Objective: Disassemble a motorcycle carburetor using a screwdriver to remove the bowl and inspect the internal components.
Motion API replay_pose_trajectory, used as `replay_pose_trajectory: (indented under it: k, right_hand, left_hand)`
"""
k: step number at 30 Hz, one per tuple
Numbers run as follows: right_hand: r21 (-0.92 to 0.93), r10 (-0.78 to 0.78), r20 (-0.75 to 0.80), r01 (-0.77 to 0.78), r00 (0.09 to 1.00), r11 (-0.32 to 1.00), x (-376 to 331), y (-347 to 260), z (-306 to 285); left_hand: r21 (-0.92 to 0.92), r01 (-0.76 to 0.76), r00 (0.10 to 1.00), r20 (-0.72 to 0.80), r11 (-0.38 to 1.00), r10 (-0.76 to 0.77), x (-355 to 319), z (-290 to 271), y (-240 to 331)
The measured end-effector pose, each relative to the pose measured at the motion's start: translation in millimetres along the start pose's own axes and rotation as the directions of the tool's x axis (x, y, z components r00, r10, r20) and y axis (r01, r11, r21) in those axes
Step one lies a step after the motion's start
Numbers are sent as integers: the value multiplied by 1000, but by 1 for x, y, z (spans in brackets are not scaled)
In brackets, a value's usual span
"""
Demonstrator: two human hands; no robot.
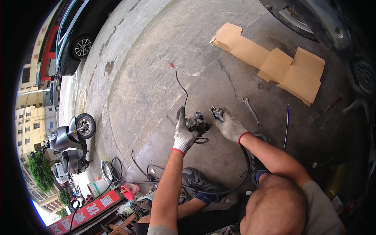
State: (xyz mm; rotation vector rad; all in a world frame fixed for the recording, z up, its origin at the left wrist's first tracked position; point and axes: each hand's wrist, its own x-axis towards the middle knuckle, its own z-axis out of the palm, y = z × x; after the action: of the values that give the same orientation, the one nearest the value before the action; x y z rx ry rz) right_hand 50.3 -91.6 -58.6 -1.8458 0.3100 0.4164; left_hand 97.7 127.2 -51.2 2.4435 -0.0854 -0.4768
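Observation:
Both my hands wear light knit gloves with red cuffs. My left hand (pixel 184 131) is closed round a small grey metal carburetor (pixel 201 124), with a round opening facing up. A thin black cable (pixel 183 87) with a red end (pixel 172 65) stretches away on the floor from beside the left fingers. In my right hand (pixel 232 127) is an air blow gun (pixel 217 114), its tip close to the carburetor but apart from it. A thick black hose (pixel 243 172) runs from below the right wrist, round past my shoes and off to the left. The right fingers are partly hidden.
On the concrete floor to the right lie an open-end wrench (pixel 251 111), a thin metal rod (pixel 286 126), a screwdriver (pixel 327 108) and unfolded cardboard (pixel 270 62). A pink bucket (pixel 130 191) and a red sign board (pixel 89 211) are at lower left. A parked scooter (pixel 70 143) stands beyond.

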Motion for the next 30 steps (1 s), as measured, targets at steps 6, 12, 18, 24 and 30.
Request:
replay_pose_trajectory:
  k: [6,12,18,24,30]
  right_hand:
    - [59,-34,295,17,955,998,-7,-3,-12]
    - [52,154,-1,-154,988,987,-1,37,5]
    - [-330,4,-164,-59,986,942,-33,90,2]
    - [-499,160,-360,-335,919,799,-140,156,-83]
    - [-676,527,-230,-524,818,519,-259,222,-100]
  left_hand:
    - [92,-22,1000,4,996,21,3,0,6]
    - [-132,68,997,57,989,-60,20,-5,-58]
    - [-210,103,987,139,972,-75,28,-5,-55]
    - [25,6,997,78,1000,-8,23,-15,-34]
    - [-76,27,999,21,997,-26,24,-1,-28]
